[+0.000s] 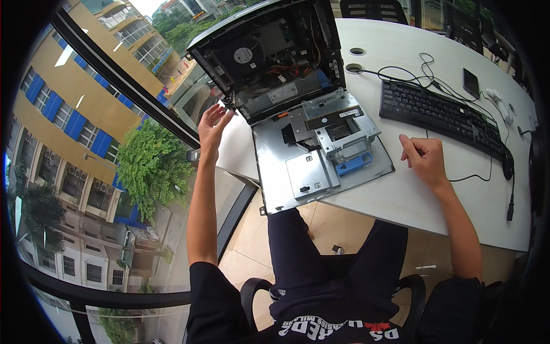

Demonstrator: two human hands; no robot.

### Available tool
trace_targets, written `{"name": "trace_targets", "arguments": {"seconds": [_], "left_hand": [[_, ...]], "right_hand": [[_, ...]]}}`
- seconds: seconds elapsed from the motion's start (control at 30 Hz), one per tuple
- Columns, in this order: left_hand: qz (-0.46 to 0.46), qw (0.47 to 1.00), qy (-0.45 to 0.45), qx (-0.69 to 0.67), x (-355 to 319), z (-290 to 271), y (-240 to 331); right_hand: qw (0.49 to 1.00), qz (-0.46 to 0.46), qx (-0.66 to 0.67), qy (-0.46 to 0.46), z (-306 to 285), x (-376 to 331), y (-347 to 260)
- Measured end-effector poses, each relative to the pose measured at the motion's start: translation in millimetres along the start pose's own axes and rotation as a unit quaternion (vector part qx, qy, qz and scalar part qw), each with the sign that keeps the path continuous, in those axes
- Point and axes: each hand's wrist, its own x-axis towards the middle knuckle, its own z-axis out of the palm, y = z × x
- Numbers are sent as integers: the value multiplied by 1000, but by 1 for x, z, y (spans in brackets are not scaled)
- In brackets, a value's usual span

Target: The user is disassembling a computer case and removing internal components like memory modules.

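An opened desktop computer case point(303, 172) lies on the table in front of me. Its black upper half point(269, 63) stands tilted up at the back, with a fan point(244, 54) and cables inside. The metal lower half carries a drive cage point(346, 146) with a blue plastic part point(354, 164). A memory module point(332, 118) rests across the top of the cage. My left hand point(212, 129) is raised at the left hinge corner, fingers apart. To the right of the case, my right hand point(427, 160) hovers over the table, fingers curled in; whatever they hold, if anything, is hidden.
A black keyboard point(444, 114) lies on the white table point(366, 198) at the right, with cables around it. Further right are a black mouse point(507, 164), a phone point(471, 83) and a loose plug point(510, 211). A large window point(172, 229) borders the left side.
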Motion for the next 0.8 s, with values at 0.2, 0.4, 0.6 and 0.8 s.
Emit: {"name": "trace_targets", "arguments": {"seconds": [0.2,0.4,0.6,0.8], "left_hand": [[7,998,-44,-40,12,6,-4],[22,995,-70,-68,11,31,4],[67,997,10,-44,3,50,3],[83,991,99,34,3,61,-1]], "right_hand": [[1000,1,-5,-9,-1,0,1],[1000,8,-5,-9,1,0,4],[1000,9,-4,-12,1,1,2],[1000,10,-6,-10,2,0,4]]}}
